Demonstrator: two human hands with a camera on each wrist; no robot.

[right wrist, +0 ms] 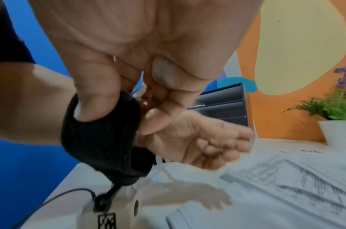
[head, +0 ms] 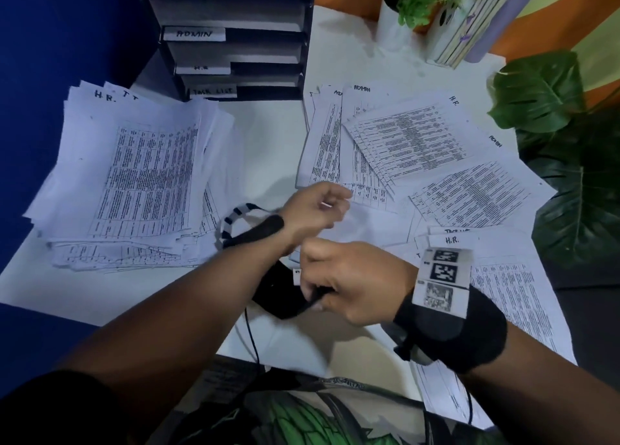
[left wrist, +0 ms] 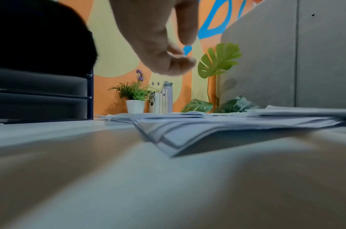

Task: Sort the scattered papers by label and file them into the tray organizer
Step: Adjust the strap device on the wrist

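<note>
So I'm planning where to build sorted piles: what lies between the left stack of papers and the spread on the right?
In the head view, bare white table lies between the left stack and the right spread.

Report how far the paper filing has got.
Done: a pile topped by an H.R. sheet sits left of the tray organizer. In hand: no paper; the right hand grips the black wrist strap on the left arm, the left hand hangs loosely curled. Left: scattered papers labelled ADMIN and H.R. on the right.
</note>
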